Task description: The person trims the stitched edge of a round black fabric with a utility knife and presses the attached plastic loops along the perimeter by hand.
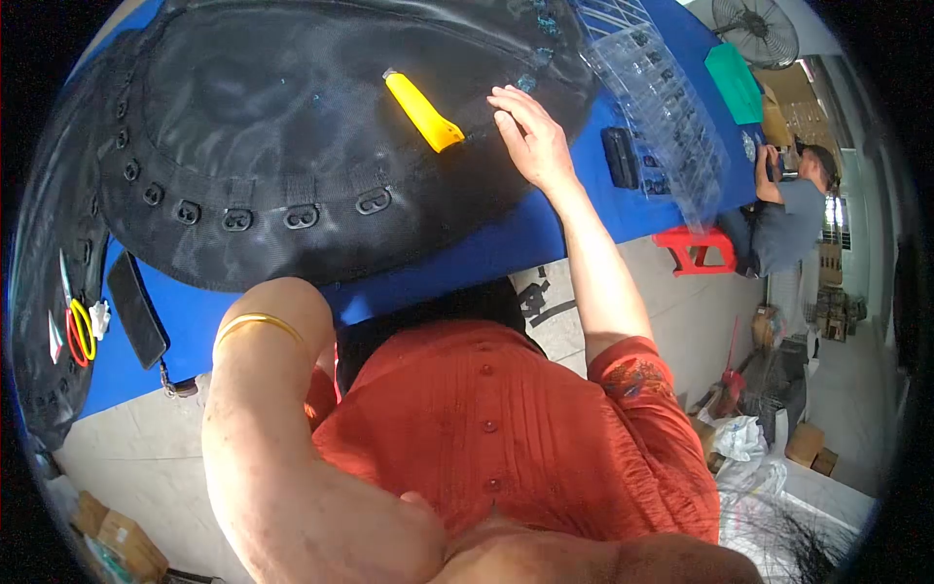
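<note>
My right hand (pixel 533 141) rests on the right part of a large black mesh piece (pixel 321 117), fingers stretched out and holding nothing. Just left of it lies a yellow box cutter (pixel 423 112), its metal tip toward the upper left. Black buckles (pixel 302 216) run in a curved row along the mesh's near side. My left arm, with a gold bangle, bends at the near table edge; my left hand (pixel 284 304) is mostly hidden and its fingers do not show.
Scissors (pixel 80 331) and a dark phone (pixel 136 310) lie on the blue table (pixel 185 321) at left. On the right are clear plastic trays (pixel 662 117), a black case (pixel 620 158), a red stool (pixel 696 250), a fan (pixel 754 29) and another person (pixel 786 219).
</note>
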A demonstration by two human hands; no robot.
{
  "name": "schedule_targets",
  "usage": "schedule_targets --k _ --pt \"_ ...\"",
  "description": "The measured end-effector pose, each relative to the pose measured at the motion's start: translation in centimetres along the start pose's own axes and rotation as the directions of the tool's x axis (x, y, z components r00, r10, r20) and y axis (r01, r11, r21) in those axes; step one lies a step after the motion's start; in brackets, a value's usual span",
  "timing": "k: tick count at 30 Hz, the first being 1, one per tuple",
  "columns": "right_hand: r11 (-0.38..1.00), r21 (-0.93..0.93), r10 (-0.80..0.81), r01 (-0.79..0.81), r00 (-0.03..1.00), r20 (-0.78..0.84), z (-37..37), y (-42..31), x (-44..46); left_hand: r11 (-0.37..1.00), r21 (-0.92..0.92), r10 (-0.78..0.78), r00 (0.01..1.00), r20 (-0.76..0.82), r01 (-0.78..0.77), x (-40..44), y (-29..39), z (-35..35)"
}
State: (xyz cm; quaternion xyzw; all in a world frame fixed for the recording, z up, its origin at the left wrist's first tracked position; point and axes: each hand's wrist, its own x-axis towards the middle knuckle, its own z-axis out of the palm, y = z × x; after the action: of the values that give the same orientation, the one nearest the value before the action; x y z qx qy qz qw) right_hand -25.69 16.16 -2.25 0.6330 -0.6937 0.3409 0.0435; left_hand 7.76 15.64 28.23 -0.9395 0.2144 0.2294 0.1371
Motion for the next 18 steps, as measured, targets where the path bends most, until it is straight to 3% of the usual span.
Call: schedule_targets --k 9,18 --pt "1.000 0.011 -0.024 0.025 0.999 -0.031 0.1 0.3 0.2 0.874 0.199 0.452 0.892 0.005 -0.444 0.0 -1.0 0.0" --pt "0.996 0.029 -0.085 0.089 0.990 -0.112 0.3 0.6 0.2 0.501 0.417 0.820 0.571 0.052 -0.758 -0.7 -1.5 2.4"
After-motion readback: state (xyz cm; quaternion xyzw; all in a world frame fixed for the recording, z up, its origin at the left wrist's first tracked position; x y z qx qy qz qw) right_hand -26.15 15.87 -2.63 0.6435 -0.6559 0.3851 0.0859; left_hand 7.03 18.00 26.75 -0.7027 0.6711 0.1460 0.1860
